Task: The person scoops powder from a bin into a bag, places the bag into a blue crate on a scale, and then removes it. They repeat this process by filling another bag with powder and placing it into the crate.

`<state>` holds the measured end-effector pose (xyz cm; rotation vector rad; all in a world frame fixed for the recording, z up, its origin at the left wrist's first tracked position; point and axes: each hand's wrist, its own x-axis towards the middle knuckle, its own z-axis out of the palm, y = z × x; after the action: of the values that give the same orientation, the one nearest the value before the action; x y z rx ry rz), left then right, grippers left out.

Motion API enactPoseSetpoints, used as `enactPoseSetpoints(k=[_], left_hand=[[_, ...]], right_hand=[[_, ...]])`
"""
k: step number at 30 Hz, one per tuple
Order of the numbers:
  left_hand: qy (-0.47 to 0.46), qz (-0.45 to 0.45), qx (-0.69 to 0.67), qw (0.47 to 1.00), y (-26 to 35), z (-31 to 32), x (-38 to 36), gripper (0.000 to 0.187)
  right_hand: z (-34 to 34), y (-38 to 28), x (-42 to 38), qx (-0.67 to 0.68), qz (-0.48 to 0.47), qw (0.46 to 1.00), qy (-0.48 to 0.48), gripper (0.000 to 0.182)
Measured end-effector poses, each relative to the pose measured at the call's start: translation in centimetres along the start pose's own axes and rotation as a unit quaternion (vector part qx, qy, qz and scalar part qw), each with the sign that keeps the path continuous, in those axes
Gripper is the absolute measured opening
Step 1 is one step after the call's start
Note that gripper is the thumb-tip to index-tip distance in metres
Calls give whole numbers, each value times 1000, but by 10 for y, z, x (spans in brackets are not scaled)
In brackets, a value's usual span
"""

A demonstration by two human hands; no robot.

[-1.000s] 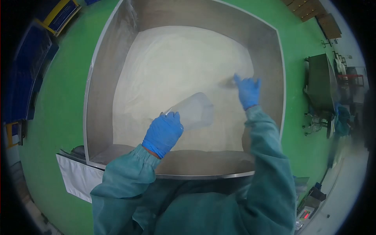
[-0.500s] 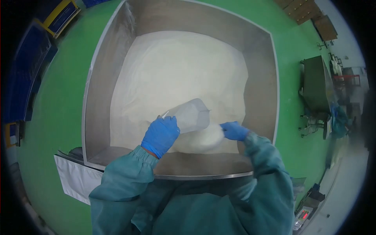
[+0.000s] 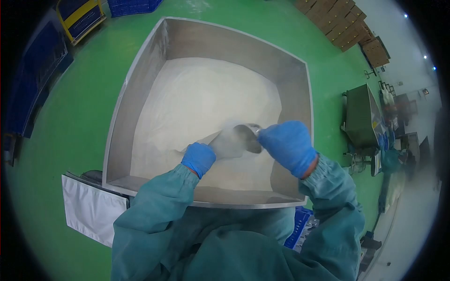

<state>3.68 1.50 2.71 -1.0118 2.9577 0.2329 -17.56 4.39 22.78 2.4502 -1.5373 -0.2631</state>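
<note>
In a deep square metal bin (image 3: 296,107) lies a broad bed of off-white powder (image 3: 206,89). My left hand (image 3: 199,159), in a blue glove, is closed around a translucent plastic bag (image 3: 226,145) held over the near part of the powder. A metal scoop (image 3: 253,140) is gripped in my gloved right hand (image 3: 290,146). It is tipped toward the left, its lip right at the bag's mouth. Some blur lies over the bag's opening, and the scoop's handle is mostly hidden by my fingers.
White flat sheets or bags (image 3: 89,208) are stacked at the bin's left front corner. A blue crate (image 3: 298,229) shows beside my right sleeve. Further off stand a metal cart (image 3: 362,119), cardboard boxes (image 3: 337,23) and a yellow-and-blue trolley (image 3: 83,19).
My right hand has risen from the powder and brought the scoop up, tilted, to the bag's mouth. My left hand keeps hold of the bag. The camera view has shifted.
</note>
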Motion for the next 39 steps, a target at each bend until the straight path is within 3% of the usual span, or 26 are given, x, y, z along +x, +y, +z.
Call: enactPoseSetpoints(k=[2, 4, 5, 7, 9, 10, 13, 15, 16, 17, 18, 21, 23, 25, 27, 29, 31, 32, 34, 35, 36, 39], left_hand=[[-4, 5, 2, 1000, -4, 3, -2, 6], [2, -18, 7, 1000, -6, 2, -5, 8], [4, -20, 7, 1000, -6, 3, -6, 8], [-15, -11, 32, 999, -7, 5, -7, 8], [-22, -14, 31, 999, -5, 6, -7, 8], [-34, -14, 31, 999, -5, 5, -6, 8], [-53, 6, 28, 998, -19, 9, 1, 10], [2, -74, -17, 997, -31, -48, -1, 14], [3, -70, -9, 997, -36, -70, 2, 14], [75, -48, -28, 996, -38, -89, 6, 13], [143, -23, -50, 988, -37, -108, 7, 12], [75, -9, -12, 997, -32, -169, 22, 16], [122, 23, 0, 992, -23, -178, 6, 16], [170, 81, 56, 980, -8, -177, -15, 14], [117, 94, 109, 983, 18, -147, -40, 11], [81, 137, 48, 986, 36, -106, -65, 12], [-82, 203, 75, 973, 59, -130, -92, 13], [-74, 203, 88, 972, 64, -137, -98, 13], [-172, 163, 57, 970, 72, -147, -114, 15], [-168, 166, 64, 970, 72, -148, -116, 15], [-146, 158, 66, 974, 67, -149, -111, 14], [-91, 164, 83, 979, 56, -167, -95, 13]], right_hand=[[-13, 3, 3, -41, 24, 998, -30, 16], [-19, 10, 5, -27, 99, 974, -203, 27], [-8, 12, 9, -28, 98, 974, -201, 27], [47, 10, 19, 25, 88, 949, -302, 41], [120, -12, 23, 178, 169, 917, -316, 49], [157, -24, 25, 223, 199, 906, -299, 46], [167, -35, 22, 271, 234, 904, -233, 41], [140, -23, 24, 263, 241, 917, -177, 38], [115, -16, 20, 308, 263, 911, -74, 37], [95, -12, 13, 350, 284, 892, 27, 37], [84, 0, 14, 331, 306, 893, 14, 35], [34, 19, 6, 274, 323, 904, 55, 33], [8, 6, -21, 248, 313, 911, 107, 30], [4, -6, -54, 217, 309, 922, 82, 29], [18, -28, -84, 194, 291, 937, 13, 24], [51, -60, -111, 199, 284, 938, -31, 20], [57, -94, -135, 221, 264, 937, -58, 18], [53, -106, -145, 250, 255, 932, -64, 17], [67, -126, -157, 281, 277, 918, -28, 17], [68, -132, -161, 311, 296, 903, -2, 17], [53, -129, -158, 335, 338, 877, -65, 18], [28, -131, -155, 352, 418, 837, 26, 26]])
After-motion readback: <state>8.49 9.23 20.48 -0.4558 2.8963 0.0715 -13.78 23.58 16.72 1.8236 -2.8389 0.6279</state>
